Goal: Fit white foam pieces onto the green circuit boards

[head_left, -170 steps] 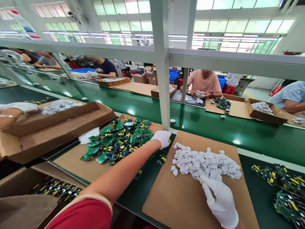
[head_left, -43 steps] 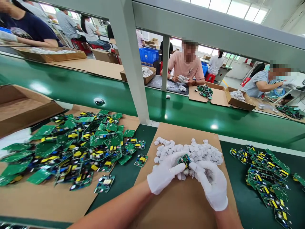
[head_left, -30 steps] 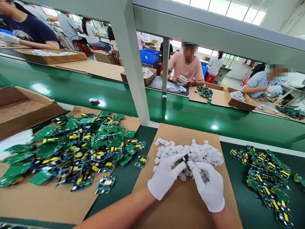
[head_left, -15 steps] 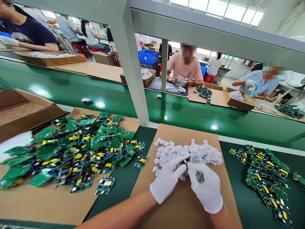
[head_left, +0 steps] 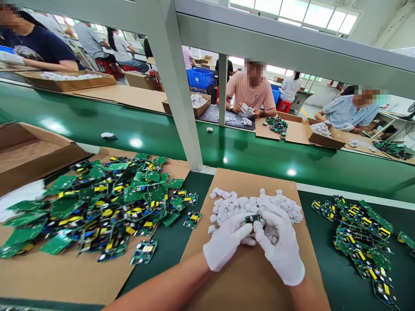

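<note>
In white gloves, both my hands are at a small green circuit board (head_left: 252,219) with components on it. My left hand (head_left: 223,242) pinches its left side. On the other side, my right hand (head_left: 280,244) has its thumb against the board's lower edge and its fingers curved around the right side. Fingertips partly cover the board. Just behind and below the hands lies a pile of small white pieces (head_left: 227,205) on a cardboard sheet (head_left: 207,272).
A big heap of circuit boards (head_left: 106,203) lies on cardboard to the left, beside an open carton (head_left: 35,151). More boards (head_left: 363,242) lie at the right. Beyond runs a green conveyor (head_left: 155,134), crossed by a grey post (head_left: 181,99). Co-workers sit across it.
The board has tilted and shows more of its face. My right hand has shifted its fingers forward around it. White-topped items on the conveyor have moved left. The far-right co-worker's hand has lowered.
</note>
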Demonstrator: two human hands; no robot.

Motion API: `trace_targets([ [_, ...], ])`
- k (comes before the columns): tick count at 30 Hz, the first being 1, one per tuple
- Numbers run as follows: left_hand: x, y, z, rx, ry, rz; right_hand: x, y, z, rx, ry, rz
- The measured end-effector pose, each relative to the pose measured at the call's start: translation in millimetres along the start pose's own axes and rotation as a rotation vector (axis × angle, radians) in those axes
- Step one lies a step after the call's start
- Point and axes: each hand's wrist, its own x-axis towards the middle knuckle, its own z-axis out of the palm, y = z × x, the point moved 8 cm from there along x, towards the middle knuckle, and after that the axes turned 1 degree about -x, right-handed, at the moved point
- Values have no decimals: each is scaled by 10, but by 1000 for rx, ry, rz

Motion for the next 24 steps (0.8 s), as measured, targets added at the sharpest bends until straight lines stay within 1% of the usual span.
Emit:
trace_targets([
  [3,-11,-24,29,-40,-26,3,1,-76,53,-87,-53,-130],
  [7,23,-70,78,-46,-66,32,3,-147,66,-80,-5,-228],
  [10,54,-66,68,-32,-37,72,-8,-198,119,-119,3,-291],
  [12,59,-64,66,-38,-33,63,-19,-180,147,-119,-16,-279],
  [17,38,-22,54,-47,-48,48,-78,-46,174,38,-101,-173],
  [22,35,-77,13,-51,-21,30,-103,-54,125,-19,-24,-220],
  [24,33,-87,27,-59,-31,30,-100,-84,117,-44,-10,-246],
])
